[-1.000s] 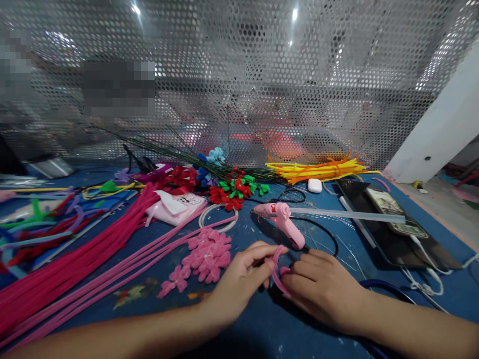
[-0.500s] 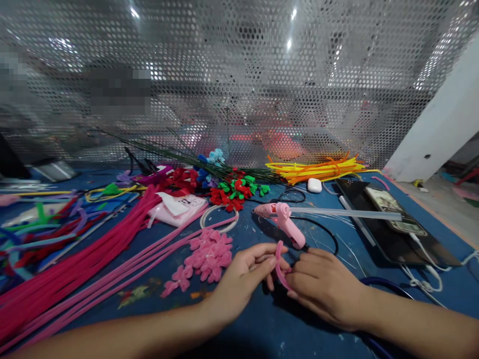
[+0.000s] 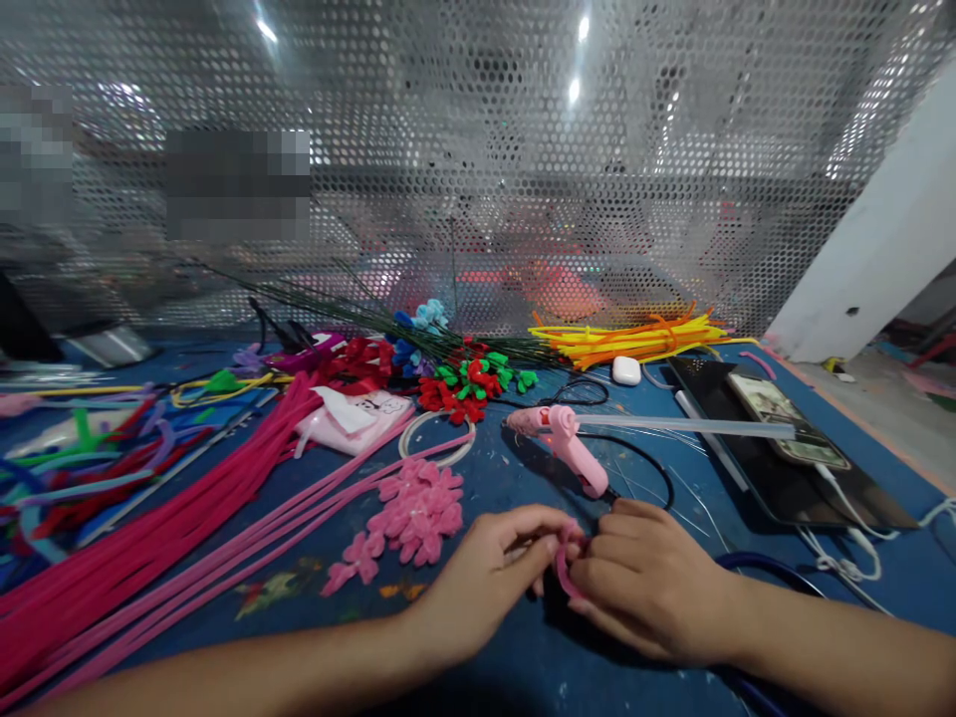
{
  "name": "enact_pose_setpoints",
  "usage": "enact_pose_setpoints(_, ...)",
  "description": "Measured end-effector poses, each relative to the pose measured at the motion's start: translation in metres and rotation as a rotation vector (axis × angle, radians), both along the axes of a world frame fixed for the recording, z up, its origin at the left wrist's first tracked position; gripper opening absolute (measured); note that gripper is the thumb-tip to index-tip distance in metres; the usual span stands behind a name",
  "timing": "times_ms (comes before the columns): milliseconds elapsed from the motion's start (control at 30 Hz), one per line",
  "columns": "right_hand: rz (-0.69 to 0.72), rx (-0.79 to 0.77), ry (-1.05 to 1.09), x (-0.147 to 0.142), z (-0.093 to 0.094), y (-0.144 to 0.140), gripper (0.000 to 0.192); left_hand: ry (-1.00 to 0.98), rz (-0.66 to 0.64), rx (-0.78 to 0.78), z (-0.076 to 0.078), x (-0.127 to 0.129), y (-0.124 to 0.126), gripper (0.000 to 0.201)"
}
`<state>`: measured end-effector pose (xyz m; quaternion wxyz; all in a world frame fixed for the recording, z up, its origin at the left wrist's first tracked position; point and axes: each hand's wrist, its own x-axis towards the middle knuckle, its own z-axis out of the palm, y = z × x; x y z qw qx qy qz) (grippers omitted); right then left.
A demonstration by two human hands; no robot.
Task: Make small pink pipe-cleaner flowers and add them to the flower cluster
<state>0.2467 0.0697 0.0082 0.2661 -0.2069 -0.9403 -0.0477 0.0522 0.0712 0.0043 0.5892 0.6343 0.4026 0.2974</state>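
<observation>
Between my two hands is a short pink pipe cleaner [image 3: 563,573], bent into a small curve. My left hand [image 3: 497,558] pinches its upper end between thumb and fingers. My right hand [image 3: 649,578] is closed around the other end, so part of the piece is hidden. To the left of my left hand lies a cluster of pink pipe-cleaner flowers [image 3: 422,508]. Just beyond my hands a pink hot glue gun [image 3: 575,453] rests on its side, with a long clear glue stick [image 3: 687,426] in its back.
Long magenta pipe cleaners [image 3: 186,508] and pale pink ones [image 3: 246,548] spread across the left. Red and green flowers [image 3: 470,378] and yellow-orange pipe cleaners [image 3: 634,339] lie at the back, before a perforated metal screen [image 3: 478,159]. A charging phone [image 3: 784,418] rests on a black tablet [image 3: 843,498] at right.
The free upper end of the pink pipe cleaner has been bent down toward my right hand, making a tighter curve. My left fingers have closed in on it.
</observation>
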Motion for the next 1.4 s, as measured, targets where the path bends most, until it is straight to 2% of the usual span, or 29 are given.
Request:
enact_pose_setpoints(267,0.012,0.044,0.040,0.000,0.000,-0.001,0.016,0.007,-0.042,0.068,0.000,0.000,-0.004,0.017)
enact_pose_setpoints(433,0.070,-0.067,0.162,0.003,0.002,-0.002,0.044,0.003,-0.041,0.048,0.001,0.000,-0.004,0.020)
enact_pose_setpoints(500,0.060,-0.135,0.182,0.005,0.001,-0.001,0.042,-0.017,-0.028,0.012,0.000,-0.001,-0.004,0.021)
enact_pose_setpoints(567,0.099,-0.195,0.146,0.008,-0.001,0.000,0.037,-0.055,-0.019,-0.029,-0.001,-0.001,-0.003,0.023)
enact_pose_setpoints(667,0.236,-0.238,0.100,0.011,-0.003,0.001,0.035,-0.095,0.009,-0.047,-0.001,-0.001,-0.001,0.022)
enact_pose_setpoints(767,0.311,-0.264,0.130,0.010,-0.004,0.000,0.033,-0.112,0.075,-0.049,0.002,-0.001,0.003,0.021)
enact_pose_setpoints(833,0.268,-0.272,0.234,0.008,-0.002,-0.002,0.033,-0.124,0.112,-0.058,0.004,-0.001,0.005,0.020)
enact_pose_setpoints(933,0.095,-0.332,0.371,0.005,0.001,-0.003,0.028,-0.132,0.110,-0.055,0.004,0.000,0.007,0.019)
enact_pose_setpoints(1033,-0.099,-0.482,0.358,0.004,0.004,0.000,0.025,-0.106,0.065,-0.046,0.003,0.000,0.005,0.018)
enact_pose_setpoints(1100,-0.172,-0.592,0.284,0.003,0.004,0.003,0.018,-0.048,0.032,-0.036,0.002,0.000,0.003,0.018)
enact_pose_setpoints(1167,-0.189,-0.635,0.190,0.003,0.004,0.004,0.017,0.026,0.005,0.002,0.001,0.000,0.001,0.017)
enact_pose_setpoints(1267,-0.173,-0.568,0.103,0.001,0.001,0.004,0.028,0.119,0.000,0.099,0.001,0.001,-0.001,0.014)
enact_pose_setpoints(1400,-0.154,-0.529,0.077,0.000,0.000,0.002,0.029,0.130,-0.010,0.156,0.000,0.002,-0.004,0.010)
